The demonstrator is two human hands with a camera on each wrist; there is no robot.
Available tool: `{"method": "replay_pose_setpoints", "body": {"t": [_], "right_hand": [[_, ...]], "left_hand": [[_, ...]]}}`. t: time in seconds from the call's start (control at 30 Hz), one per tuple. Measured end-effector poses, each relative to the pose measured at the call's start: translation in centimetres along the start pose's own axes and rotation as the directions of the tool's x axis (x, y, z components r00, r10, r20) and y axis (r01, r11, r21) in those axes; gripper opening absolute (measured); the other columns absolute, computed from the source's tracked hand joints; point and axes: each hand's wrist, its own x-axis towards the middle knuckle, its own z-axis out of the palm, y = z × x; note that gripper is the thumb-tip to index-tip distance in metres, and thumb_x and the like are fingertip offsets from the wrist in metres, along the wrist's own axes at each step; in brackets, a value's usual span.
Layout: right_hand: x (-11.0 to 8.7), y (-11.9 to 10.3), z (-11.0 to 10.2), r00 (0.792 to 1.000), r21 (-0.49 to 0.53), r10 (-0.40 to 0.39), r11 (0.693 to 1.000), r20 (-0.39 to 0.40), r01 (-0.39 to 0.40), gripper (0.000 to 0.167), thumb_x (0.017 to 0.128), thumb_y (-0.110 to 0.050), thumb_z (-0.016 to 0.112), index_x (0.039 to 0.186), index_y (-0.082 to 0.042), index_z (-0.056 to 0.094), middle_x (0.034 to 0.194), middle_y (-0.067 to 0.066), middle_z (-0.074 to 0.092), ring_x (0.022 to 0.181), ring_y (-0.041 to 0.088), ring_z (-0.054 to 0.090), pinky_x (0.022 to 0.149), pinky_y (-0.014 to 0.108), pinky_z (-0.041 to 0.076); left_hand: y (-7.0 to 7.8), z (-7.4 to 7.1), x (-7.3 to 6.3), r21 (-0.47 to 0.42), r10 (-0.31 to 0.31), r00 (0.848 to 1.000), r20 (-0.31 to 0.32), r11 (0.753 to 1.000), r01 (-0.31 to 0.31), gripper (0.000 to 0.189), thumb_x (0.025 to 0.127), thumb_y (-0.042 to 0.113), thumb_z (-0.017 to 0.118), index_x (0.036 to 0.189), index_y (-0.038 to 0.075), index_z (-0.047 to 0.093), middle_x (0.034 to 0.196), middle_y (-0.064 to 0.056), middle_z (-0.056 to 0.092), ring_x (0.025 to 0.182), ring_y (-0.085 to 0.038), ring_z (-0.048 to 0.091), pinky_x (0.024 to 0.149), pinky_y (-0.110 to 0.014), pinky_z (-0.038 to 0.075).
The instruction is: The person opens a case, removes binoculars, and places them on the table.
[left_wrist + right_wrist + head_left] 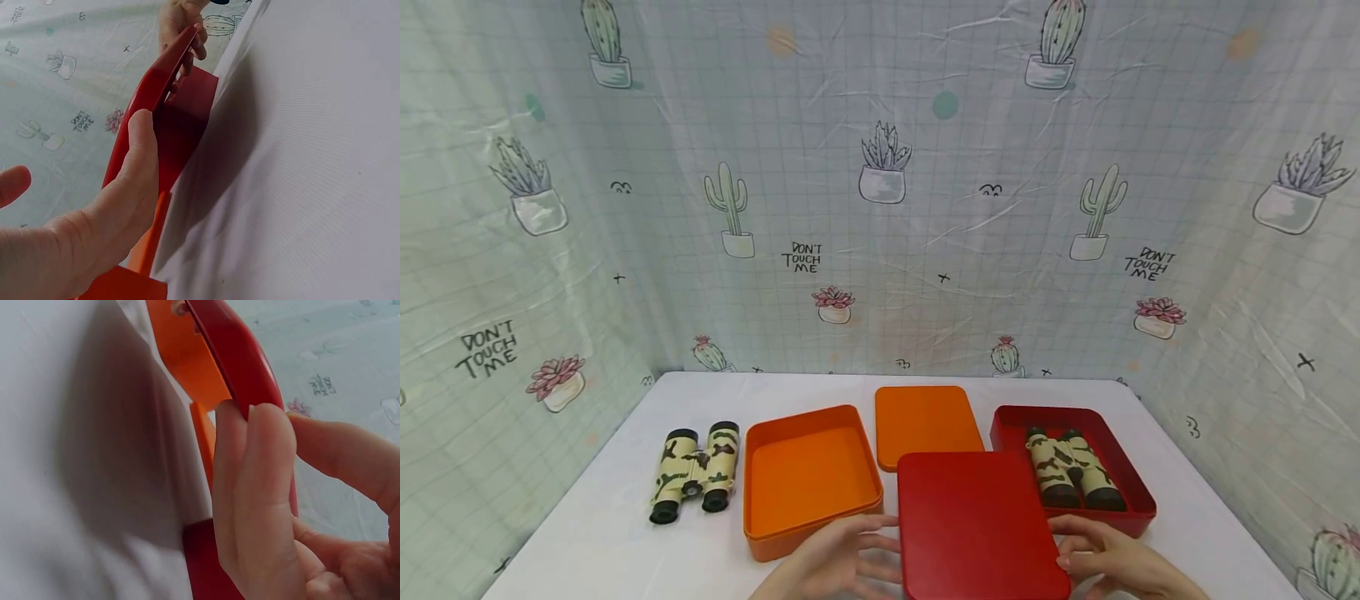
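Note:
A square red lid (977,525) is held above the white table, its shadow falling below it in the left wrist view. My right hand (1108,554) pinches the lid's right edge, with fingers (265,487) bent against the rim in the right wrist view. On the other side, my left hand (842,560) has its fingers extended along the lid's left edge, and its thumb stands away from it. Past the lid's right corner is an open red box (1138,518) with camouflage binoculars (1051,462) lying inside; the lid overlaps the box's near left corner in the head view.
An open orange box (808,467) stands left of the lid, close to my left hand. Behind the red lid lies a flat orange lid (925,421). A second pair of camouflage binoculars (672,475) lies at the far left. A cactus-print curtain (940,225) encloses the table.

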Motion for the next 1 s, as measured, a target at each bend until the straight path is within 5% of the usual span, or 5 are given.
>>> {"method": "replay_pose_setpoints", "body": {"t": [0.3,0.53,1.0], "right_hand": [[0.8,0.0,0.6,0.995,0.025,-0.044,0.999,0.087,0.042,0.043,0.093,-0.014,0.042,0.132,0.002,0.031,0.097,0.001,0.063,0.084,0.016,0.064,0.071,0.028,0.053],[1.1,-0.1,1.2,0.997,0.013,-0.02,1.0,0.074,0.02,0.045,0.091,-0.016,0.046,0.131,0.0,0.032,0.096,-0.001,0.064,0.083,0.014,0.065,0.072,0.027,0.053],[1.6,0.3,1.8,0.999,0.006,0.023,1.0,0.03,-0.023,0.05,0.089,-0.019,0.051,0.131,0.001,0.034,0.092,-0.002,0.063,0.08,0.011,0.064,0.073,0.023,0.052]], "left_hand": [[-0.2,-0.8,-1.1,-0.05,-0.038,0.999,-0.009,0.998,0.038,0.05,0.094,0.033,0.033,0.136,0.005,0.031,0.116,-0.005,0.056,0.106,-0.025,0.058,0.098,-0.045,0.039],[-0.3,-1.2,-1.6,-0.058,-0.044,0.999,-0.015,0.997,0.043,0.051,0.094,0.032,0.033,0.137,0.005,0.029,0.119,-0.006,0.054,0.108,-0.027,0.056,0.098,-0.044,0.039],[-0.7,-0.8,-1.4,-0.183,-0.114,0.982,-0.154,0.979,0.085,0.051,0.092,0.029,0.042,0.135,0.005,0.031,0.125,-0.014,0.051,0.108,-0.028,0.056,0.099,-0.04,0.039]]}}
